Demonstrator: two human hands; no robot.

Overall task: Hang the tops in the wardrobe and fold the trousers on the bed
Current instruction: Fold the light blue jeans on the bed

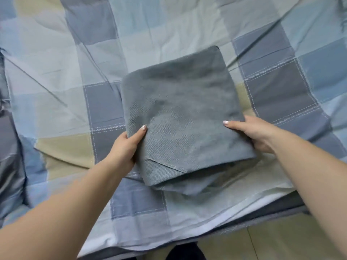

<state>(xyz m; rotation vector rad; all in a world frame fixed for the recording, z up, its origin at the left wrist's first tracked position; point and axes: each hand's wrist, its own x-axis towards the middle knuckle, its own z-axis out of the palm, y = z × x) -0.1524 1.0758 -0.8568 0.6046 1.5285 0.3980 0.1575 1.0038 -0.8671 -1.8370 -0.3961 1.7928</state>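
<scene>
Grey twill trousers, folded, soft, floppy; pinched at 8 and 4 o'clock edges by left hand and right hand.

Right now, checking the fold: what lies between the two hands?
In the head view, only the folded grey trousers lie between left hand and right hand; both grip them.
</scene>
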